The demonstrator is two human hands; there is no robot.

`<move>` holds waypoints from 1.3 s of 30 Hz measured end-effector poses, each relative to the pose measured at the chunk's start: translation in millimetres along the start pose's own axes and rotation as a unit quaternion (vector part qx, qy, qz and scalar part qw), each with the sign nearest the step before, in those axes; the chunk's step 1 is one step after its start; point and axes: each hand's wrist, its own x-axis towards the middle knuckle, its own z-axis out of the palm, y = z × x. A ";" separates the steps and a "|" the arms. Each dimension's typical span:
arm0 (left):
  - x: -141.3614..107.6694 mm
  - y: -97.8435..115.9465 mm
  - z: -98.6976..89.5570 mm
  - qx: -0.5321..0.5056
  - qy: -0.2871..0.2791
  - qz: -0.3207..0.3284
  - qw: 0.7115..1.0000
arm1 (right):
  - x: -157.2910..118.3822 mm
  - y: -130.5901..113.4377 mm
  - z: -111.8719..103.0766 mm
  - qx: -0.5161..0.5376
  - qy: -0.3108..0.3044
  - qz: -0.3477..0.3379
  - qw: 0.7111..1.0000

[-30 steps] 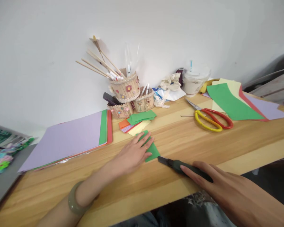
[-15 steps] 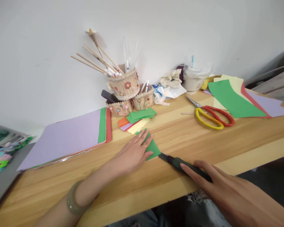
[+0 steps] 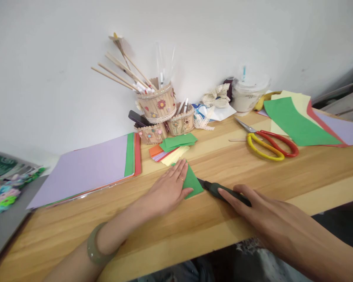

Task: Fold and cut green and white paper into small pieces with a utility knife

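My left hand (image 3: 170,182) lies flat on a small green piece of paper (image 3: 194,185), fingers stretched out and pressing it to the wooden table. Part of the paper is hidden under the fingers; the rest shows as a pointed shape to their right. In my right hand (image 3: 261,211) is a utility knife (image 3: 223,192) with a dark green handle, the index finger laid along it. Its dark blade meets the right edge of the green paper. Just beyond my left fingertips sits a fanned pile of small coloured paper slips (image 3: 176,145).
Large coloured sheets (image 3: 91,164) are stacked at the left. Red-and-yellow-handled scissors (image 3: 267,143) and cut paper pieces (image 3: 300,123) lie at the right. Decorated pen holders (image 3: 159,105) and a plastic cup (image 3: 247,96) stand along the wall. The table's front edge runs below my hands.
The knife has moved up along the paper's right edge, with my right hand following. My left hand still presses the paper. The whole view has shifted slightly.
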 end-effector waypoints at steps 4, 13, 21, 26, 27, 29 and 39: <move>0.7 -0.7 1.4 -0.005 0.006 0.003 1.000 | 12.4 5.0 8.1 -0.025 -0.007 0.001 1.000; 1.9 1.9 -2.9 -0.014 -0.011 0.002 1.000 | 46.9 16.4 12.5 -0.051 -0.037 -0.009 0.998; 2.9 0.9 -0.9 -0.013 -0.006 0.008 1.000 | 53.4 30.8 20.9 -0.108 -0.042 0.020 0.993; -4.3 13.4 -6.6 -0.020 0.005 0.057 0.998 | 38.0 52.7 19.2 -0.172 -0.006 0.084 0.982; -5.4 15.9 -9.2 -0.029 0.005 0.066 0.997 | 36.5 57.5 19.3 -0.178 0.002 0.095 0.979; -6.6 18.5 -14.7 -0.052 -0.008 0.076 0.996 | 36.6 63.7 20.5 -0.166 0.026 0.094 0.981; -4.4 9.7 -17.5 -0.218 0.061 0.071 0.971 | 86.8 16.5 19.3 0.176 -0.071 0.053 0.980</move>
